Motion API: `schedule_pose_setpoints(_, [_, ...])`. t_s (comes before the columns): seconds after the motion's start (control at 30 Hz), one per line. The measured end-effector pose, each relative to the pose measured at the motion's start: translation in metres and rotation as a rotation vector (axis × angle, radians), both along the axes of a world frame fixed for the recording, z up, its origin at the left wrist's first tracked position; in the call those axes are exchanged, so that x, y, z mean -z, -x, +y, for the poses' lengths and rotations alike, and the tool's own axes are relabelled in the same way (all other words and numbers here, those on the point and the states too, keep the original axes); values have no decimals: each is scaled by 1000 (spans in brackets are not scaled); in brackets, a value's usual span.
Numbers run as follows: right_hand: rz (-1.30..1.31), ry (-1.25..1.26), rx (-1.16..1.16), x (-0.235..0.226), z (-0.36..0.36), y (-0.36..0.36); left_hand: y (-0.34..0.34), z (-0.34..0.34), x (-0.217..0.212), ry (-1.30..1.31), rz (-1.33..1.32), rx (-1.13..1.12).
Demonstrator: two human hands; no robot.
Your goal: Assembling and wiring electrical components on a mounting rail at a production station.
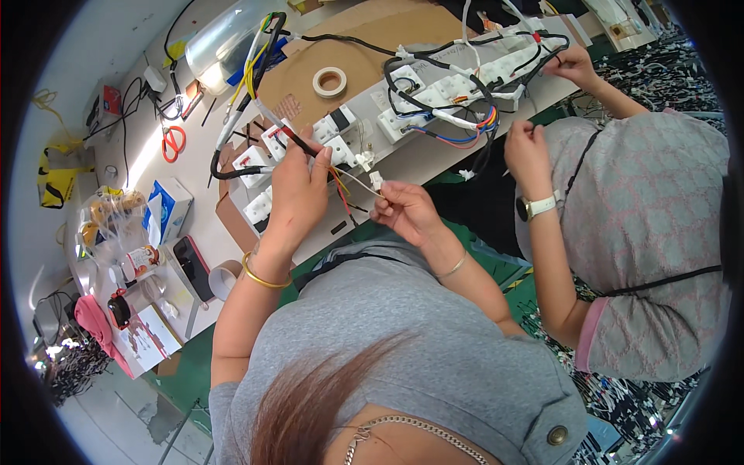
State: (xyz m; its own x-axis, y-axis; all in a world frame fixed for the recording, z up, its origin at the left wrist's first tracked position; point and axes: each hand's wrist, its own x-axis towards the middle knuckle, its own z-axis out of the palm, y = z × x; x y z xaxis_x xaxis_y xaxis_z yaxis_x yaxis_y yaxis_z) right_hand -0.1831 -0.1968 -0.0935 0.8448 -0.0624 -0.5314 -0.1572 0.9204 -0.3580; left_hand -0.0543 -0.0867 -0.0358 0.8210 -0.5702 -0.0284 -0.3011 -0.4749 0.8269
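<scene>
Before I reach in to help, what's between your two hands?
In the head view, a thin white wire stretches from the left hand towards the right hand; coloured wires splay beside it.

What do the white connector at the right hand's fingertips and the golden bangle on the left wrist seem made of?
White connector: probably plastic, seemingly matte, from its even white, blocky body. Golden bangle: likely metal, polished, given bright highlights; solid or plated stays open.

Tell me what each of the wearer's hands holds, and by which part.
Left hand: a wire bundle, gripped partway along its length. Right hand: a small white connector, pinched at its lower end.
</scene>
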Motion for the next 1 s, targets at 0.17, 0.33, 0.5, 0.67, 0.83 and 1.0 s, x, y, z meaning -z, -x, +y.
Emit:
schedule_pose_setpoints(0.17, [-164,-352,40,22,0,-1,-1,-4,-4,-45,29,26])
schedule_pose_setpoints(0.33, [-211,-327,36,24,-1,-7,-11,-1,15,6,-39,58])
schedule_pose_setpoints(0.5, [-338,-395,71,37,1,-10,-13,-4,-3,-105,131,64])
schedule_pose_setpoints(0.67, [-293,-224,187,33,15,-8,-14,-6,-18,-160,193,26])
schedule_pose_setpoints(0.83, [-250,-120,281,35,21,-11,-11,-8,-18,-169,182,56])
schedule_pose_setpoints(1.0, [-140,19,328,29,20,-15,-11,-9,-15,-217,44,130])
